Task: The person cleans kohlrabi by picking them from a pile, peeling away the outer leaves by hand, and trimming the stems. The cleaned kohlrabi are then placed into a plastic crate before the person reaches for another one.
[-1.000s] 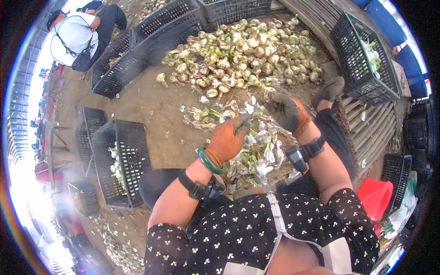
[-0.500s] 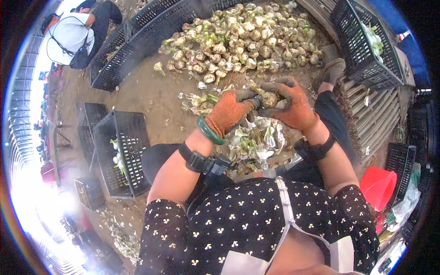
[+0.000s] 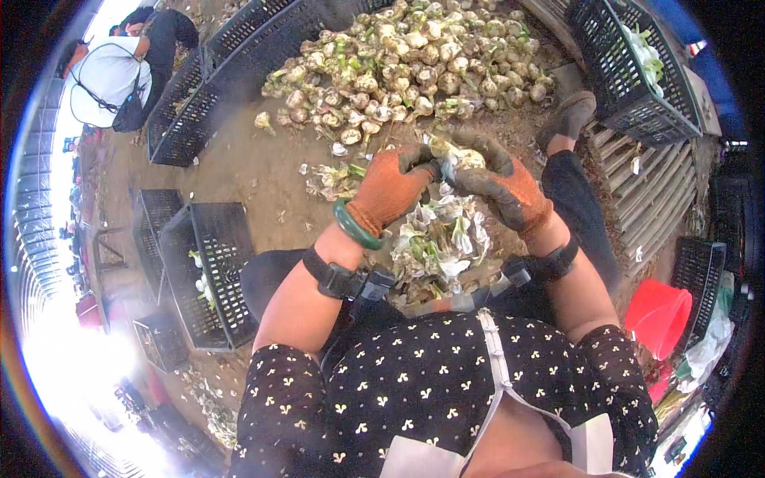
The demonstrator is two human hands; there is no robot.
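Between my gloved hands is a garlic bulb (image 3: 468, 160), pale and soil-stained, with its stalk end toward the left. My right hand (image 3: 510, 187), in an orange glove with dark, dirty fingers, is closed around the bulb from the right. My left hand (image 3: 396, 185), gloved alike, pinches at the bulb's left side with thumb and fingers bent; its fingertips are partly hidden. A small grey-blue patch shows at these fingertips, too small to name. Beneath the hands lies a heap of peeled garlic skins (image 3: 438, 243). Beyond them spreads a large pile of garlic bulbs (image 3: 414, 68).
Black plastic crates stand at left (image 3: 211, 271), behind the pile (image 3: 239, 56) and at upper right (image 3: 637, 80). A slatted mat (image 3: 649, 199) and a red bucket (image 3: 659, 319) are on the right. Another person (image 3: 107, 84) sits bent over at upper left.
The bulb has turned and risen slightly in my hands, showing more of its pale side. My right fingers have closed further around it. The view has shifted a little.
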